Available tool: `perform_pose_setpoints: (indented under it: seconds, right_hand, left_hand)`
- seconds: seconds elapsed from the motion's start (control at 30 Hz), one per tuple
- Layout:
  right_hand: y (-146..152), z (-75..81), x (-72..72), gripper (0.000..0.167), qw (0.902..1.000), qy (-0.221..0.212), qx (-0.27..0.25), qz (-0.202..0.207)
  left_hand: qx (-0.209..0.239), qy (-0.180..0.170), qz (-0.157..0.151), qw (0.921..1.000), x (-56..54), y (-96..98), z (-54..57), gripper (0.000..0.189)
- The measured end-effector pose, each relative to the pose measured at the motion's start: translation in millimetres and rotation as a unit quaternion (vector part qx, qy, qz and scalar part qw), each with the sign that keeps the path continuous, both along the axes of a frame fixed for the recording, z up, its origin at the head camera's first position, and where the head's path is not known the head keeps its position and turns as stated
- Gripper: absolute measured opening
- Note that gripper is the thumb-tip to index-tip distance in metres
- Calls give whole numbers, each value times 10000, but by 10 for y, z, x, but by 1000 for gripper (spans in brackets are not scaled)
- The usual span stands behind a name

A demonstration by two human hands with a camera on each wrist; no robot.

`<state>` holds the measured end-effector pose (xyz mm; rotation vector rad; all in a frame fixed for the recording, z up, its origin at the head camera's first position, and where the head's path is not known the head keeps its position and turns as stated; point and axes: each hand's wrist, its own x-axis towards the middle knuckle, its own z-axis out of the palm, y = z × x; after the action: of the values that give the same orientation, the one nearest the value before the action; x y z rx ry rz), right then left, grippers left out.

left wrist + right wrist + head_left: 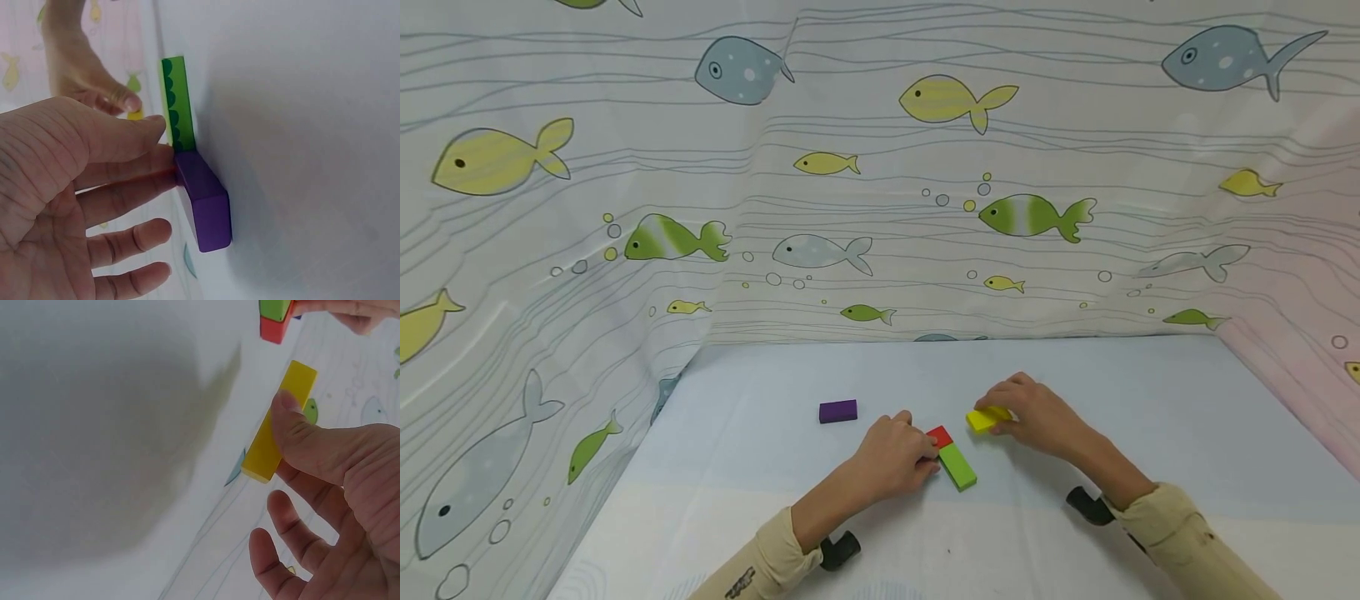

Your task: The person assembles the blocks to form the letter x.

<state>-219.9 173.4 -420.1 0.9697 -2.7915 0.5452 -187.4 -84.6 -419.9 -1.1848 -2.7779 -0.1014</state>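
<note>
My right hand (1033, 417) pinches a yellow block (269, 434) between thumb and fingers; the remaining fingers are loosely bent. My left hand (895, 458) reaches to a small red block (941, 436), its fingertips at the block's left side. Against the red block stands the end of a long light green block (958, 467), which shows a scalloped dark green edge in the left wrist view. The left thumb lies close to the green block. A purple block (838, 412) lies apart, left of the left hand. In the left wrist view this purple block hides most of the red one.
A white cloth (745, 383) covers the table. Behind it hangs a curtain (895, 275) printed with fish and wavy lines. Each wrist wears a black device, one by the left sleeve (841, 550) and one by the right sleeve (1172, 517).
</note>
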Motion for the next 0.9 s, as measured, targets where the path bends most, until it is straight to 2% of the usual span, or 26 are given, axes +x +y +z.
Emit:
perform_pose_setpoints:
  seconds: [0.9]
  right_hand:
    - [-139, -74, -6, 34, 9998, -4, 94, 155]
  left_hand:
    - [7, -53, -6, 10000, 12, 6, 8, 8]
